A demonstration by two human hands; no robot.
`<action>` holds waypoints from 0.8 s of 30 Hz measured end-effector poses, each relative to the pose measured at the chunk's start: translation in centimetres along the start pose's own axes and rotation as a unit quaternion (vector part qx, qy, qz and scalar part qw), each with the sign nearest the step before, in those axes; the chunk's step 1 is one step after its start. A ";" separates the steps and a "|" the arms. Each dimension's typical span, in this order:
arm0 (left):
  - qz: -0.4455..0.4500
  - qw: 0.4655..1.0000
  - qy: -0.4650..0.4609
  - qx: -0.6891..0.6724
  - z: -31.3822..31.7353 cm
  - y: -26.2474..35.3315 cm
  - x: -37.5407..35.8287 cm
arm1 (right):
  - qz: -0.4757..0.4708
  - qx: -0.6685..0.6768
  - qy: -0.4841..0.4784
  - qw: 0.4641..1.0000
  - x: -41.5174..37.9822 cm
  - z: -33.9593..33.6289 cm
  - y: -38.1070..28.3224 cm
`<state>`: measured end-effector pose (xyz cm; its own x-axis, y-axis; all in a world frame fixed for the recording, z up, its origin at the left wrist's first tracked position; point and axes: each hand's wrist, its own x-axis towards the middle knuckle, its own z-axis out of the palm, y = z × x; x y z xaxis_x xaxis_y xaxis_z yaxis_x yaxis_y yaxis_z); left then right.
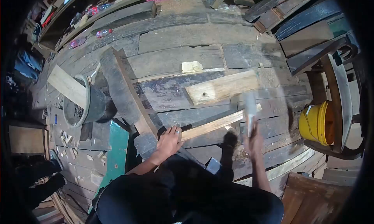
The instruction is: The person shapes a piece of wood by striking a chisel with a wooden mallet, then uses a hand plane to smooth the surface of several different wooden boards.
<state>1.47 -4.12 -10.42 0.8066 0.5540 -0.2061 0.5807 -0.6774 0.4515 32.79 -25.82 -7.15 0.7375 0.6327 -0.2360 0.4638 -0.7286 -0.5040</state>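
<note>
My left hand (168, 144) holds the near end of a narrow light wooden strip (212, 126), by the foot of a long dark beam (124, 89). The strip slants up to the right. My right hand (254, 141) is closed round the lower part of an upright tool with a pale, motion-blurred blade (250, 106), at the strip's far end. Whether the blade touches the strip cannot be made out. Beyond the strip lies a wider light board (222, 87) with a dark knot, and behind it a small pale block (191, 67).
A bucket (95, 105) with a board across it stands left, near a green plank (117, 148) and scattered wood chips. On the right are a yellow bucket (312, 123) and dark wooden furniture. Plastic bottles (77, 42) lie at the back left. Another person's legs (44, 189) show at lower left.
</note>
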 end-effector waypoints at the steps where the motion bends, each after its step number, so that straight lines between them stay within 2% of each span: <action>1: 0.006 1.000 0.010 -0.002 0.2 0.0 -0.2 | -0.050 -0.059 -0.019 0.997 -1.8 1.2 -1.7; 2: 0.011 1.000 0.020 -0.001 0.2 -0.2 -0.4 | -0.052 -0.034 -0.084 0.995 -3.4 3.1 -1.9; 3: 0.007 1.000 0.021 0.002 0.0 -0.3 -0.2 | -0.158 -0.010 -0.108 0.982 -5.3 3.5 -3.5; 4: -0.004 1.000 -0.003 -0.005 0.0 -0.2 -0.1 | -0.190 -0.075 -0.127 0.971 -6.7 4.2 -4.3; 6: -0.018 0.999 -0.032 -0.008 0.0 -0.2 -0.7 | -0.193 -0.086 -0.129 0.969 -6.3 3.6 -3.9; 7: -0.010 1.000 -0.018 -0.009 0.1 -0.3 -0.6 | -0.177 -0.089 -0.095 0.975 -5.1 4.0 -1.6; 8: 0.001 1.000 -0.005 -0.010 0.1 -0.4 -0.5 | -0.124 -0.060 -0.033 0.990 -4.0 3.5 -0.3; 9: 0.006 1.000 -0.003 -0.001 0.3 -0.5 -0.5 | -0.142 0.023 0.081 0.986 -2.6 2.1 -0.3; 10: 0.007 1.000 0.002 -0.001 0.1 -0.5 -0.5 | -0.057 0.089 0.102 0.989 -0.1 3.7 5.5; 12: 0.002 1.000 -0.004 -0.011 0.1 -0.3 -0.3 | 0.013 0.097 0.092 0.991 0.9 -0.6 1.6; 14: 0.014 1.000 0.018 -0.011 0.4 -0.5 -0.4 | -0.111 0.116 0.151 0.975 0.7 2.4 3.7; 15: 0.012 1.000 0.005 -0.010 0.3 -0.3 -0.6 | -0.007 0.116 0.110 0.987 -0.2 1.6 0.7; 18: -0.004 1.000 -0.002 -0.006 0.3 -0.5 -1.0 | -0.004 0.053 0.079 0.995 0.1 2.1 3.6; 20: -0.014 1.000 0.003 0.000 -0.1 -0.2 -0.8 | 0.034 0.081 0.052 0.995 -0.1 1.0 2.3; 22: -0.017 1.000 0.001 -0.002 -0.3 -0.1 -0.6 | 0.003 0.169 0.086 0.982 -0.1 0.6 0.8; 23: -0.019 1.000 -0.004 -0.008 -0.4 0.0 -0.6 | -0.161 0.192 0.172 0.953 0.0 2.5 1.4; 24: -0.021 1.000 -0.010 -0.016 -0.4 -0.1 -0.5 | 0.062 0.175 0.045 0.982 -1.8 1.2 -1.5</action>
<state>0.95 -4.20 -10.01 0.7835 0.5716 -0.2437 0.6111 -0.6377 0.4690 30.14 -25.55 -7.00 0.8253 0.5075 -0.2475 0.1816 -0.6536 -0.7347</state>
